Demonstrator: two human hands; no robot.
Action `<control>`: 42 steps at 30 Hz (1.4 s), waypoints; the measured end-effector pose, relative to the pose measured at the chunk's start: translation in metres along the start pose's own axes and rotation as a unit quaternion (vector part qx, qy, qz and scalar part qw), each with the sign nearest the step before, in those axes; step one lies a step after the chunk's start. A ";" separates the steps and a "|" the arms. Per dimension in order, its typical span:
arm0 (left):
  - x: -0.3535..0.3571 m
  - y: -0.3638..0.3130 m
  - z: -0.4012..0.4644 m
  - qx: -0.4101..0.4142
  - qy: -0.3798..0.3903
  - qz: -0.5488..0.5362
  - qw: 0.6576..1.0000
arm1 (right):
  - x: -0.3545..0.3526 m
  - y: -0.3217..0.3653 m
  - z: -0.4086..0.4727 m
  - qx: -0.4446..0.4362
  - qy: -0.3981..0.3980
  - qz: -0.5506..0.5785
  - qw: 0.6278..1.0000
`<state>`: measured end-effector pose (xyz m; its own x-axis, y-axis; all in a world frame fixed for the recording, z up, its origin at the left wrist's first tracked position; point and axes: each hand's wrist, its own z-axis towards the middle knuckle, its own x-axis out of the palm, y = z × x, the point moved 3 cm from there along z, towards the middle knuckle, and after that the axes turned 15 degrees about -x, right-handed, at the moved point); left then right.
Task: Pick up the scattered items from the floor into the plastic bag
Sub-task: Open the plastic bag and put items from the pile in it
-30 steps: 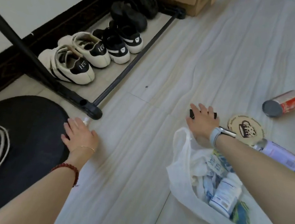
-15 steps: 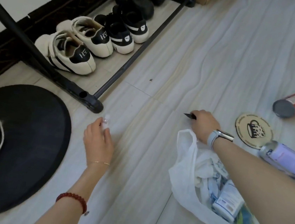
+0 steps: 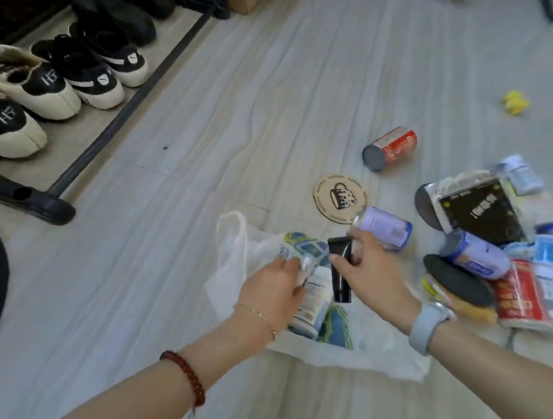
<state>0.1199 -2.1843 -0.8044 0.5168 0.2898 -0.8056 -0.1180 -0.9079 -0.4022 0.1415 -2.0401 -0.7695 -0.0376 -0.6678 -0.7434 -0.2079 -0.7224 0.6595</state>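
White plastic bag (image 3: 230, 266): lies open on the floor (image 3: 282, 89), holding a white bottle (image 3: 313, 299) and blurred packets.
Right hand (image 3: 374, 272): fingers curled round a black tube (image 3: 339, 273), held over the bag's mouth.
Left hand (image 3: 273, 288): over the bag, fingers pinching a small pale item (image 3: 306, 266); too blurred to identify.
Still on floor: round coaster (image 3: 340, 197), red can (image 3: 390, 148), purple bottle (image 3: 385, 227).
Right pile: smeared by motion, partly cut off at frame edge.
Far left: shoes (image 3: 58, 88) beside a black rack bar (image 3: 135, 103).
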 end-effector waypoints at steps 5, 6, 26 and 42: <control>0.013 -0.010 -0.005 0.067 -0.116 0.096 0.986 | 0.013 -0.027 -0.022 0.026 0.137 -0.169 0.976; 0.013 -0.014 -0.006 0.101 -0.149 0.094 0.979 | 0.010 -0.025 -0.024 0.020 0.141 -0.181 0.973; 0.095 -0.197 -0.011 0.294 0.047 0.223 0.928 | -0.054 -0.183 -0.289 0.363 0.139 -0.070 0.919; 0.089 -0.253 0.047 0.266 -0.077 0.182 0.944 | -0.055 -0.197 -0.240 0.254 -0.037 -0.092 0.962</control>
<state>0.1557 -1.9143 -0.7953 0.2350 0.0669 -0.9697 -0.6936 -0.6874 -0.2155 0.4188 -1.9041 -0.8316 -0.0206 -0.5079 -0.8612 -0.6672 -0.6345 0.3902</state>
